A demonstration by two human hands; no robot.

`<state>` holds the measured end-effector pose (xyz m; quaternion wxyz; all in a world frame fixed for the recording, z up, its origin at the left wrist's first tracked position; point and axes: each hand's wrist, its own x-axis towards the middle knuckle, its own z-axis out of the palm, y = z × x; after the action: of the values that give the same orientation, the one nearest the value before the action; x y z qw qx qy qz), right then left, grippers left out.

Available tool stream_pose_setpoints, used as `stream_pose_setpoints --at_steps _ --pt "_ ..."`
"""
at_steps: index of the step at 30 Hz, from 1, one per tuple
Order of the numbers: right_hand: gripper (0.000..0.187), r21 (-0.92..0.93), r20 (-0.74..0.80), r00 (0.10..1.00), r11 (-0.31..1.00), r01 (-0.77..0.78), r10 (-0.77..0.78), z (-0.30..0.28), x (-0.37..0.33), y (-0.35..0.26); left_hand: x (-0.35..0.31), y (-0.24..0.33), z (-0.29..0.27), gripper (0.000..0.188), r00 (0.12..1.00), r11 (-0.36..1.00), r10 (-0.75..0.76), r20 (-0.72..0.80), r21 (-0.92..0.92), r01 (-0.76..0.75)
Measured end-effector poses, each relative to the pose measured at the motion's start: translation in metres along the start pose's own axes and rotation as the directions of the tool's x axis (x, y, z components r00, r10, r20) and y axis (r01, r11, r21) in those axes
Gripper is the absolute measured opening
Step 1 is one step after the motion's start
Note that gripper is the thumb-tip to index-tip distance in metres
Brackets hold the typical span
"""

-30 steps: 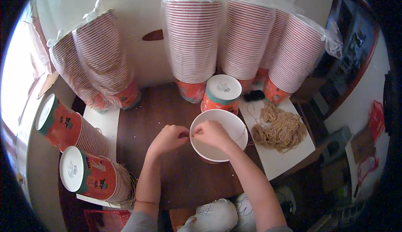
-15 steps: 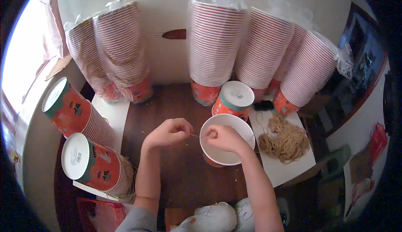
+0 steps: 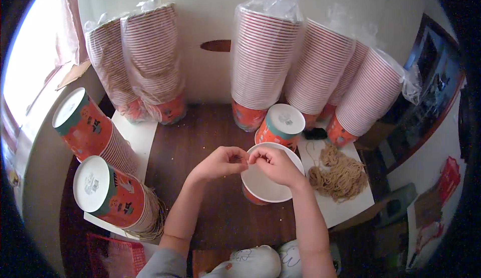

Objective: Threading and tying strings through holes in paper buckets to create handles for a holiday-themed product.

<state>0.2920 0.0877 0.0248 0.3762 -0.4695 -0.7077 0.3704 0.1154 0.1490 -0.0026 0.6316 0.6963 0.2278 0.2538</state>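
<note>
Orange-and-green paper covers the two nested stacks at far left, the farther stack and the nearer stack, both with white bases uppermost; loose tan cord hangs about the rims of the nearer one. A red basket sits below them at the lower edge. Behind, by the wall, two tall stacks in clear plastic stand side by side, partly on a white board. Dark brown tabletop spreads across the middle.

Over it the left hand curls, thumb and fingers bent toward the right hand. The two hands are close together, fingertips almost meeting above the left rim of an open white bucket; whether either one grips anything, I cannot tell. This bucket stands mouth up at the middle of the table, the right hand over its opening. Just behind it is an upturned bucket, white base on top, and behind that more bagged stacks rise toward the right.

To the right, a tangled heap of tan yarn lies on another white board, near a small black object.
</note>
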Motion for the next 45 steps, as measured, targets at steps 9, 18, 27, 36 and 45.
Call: stream_pose_setpoints --at_steps 9,18,27,36,45 --pt "0.010 -0.370 -0.055 0.989 0.923 0.104 -0.134 -0.002 -0.002 -0.009 0.000 -0.004 -0.003 0.010 1.000 1.000 -0.021 0.009 -0.008 0.021" --pt "0.012 -0.612 -0.100 0.952 0.772 0.171 -0.290 0.003 0.002 0.002 0.001 -0.010 -0.009 0.010 1.000 0.998 0.017 -0.009 -0.064 -0.017" --pt "0.010 -0.591 0.111 0.993 0.800 0.103 -0.046 0.013 -0.006 -0.029 0.002 -0.013 -0.015 0.011 1.000 0.996 0.023 -0.020 -0.087 -0.025" --pt "0.021 -0.491 0.033 0.999 0.871 0.006 0.012 0.013 0.001 -0.020 -0.001 -0.012 -0.013 0.012 0.997 0.980 0.066 -0.034 0.189 -0.058" --pt "0.026 -0.290 -0.080 0.995 0.954 -0.077 0.056 0.022 0.007 0.000 -0.003 -0.003 -0.005 0.017 0.993 0.999 0.036 -0.110 0.044 -0.031"
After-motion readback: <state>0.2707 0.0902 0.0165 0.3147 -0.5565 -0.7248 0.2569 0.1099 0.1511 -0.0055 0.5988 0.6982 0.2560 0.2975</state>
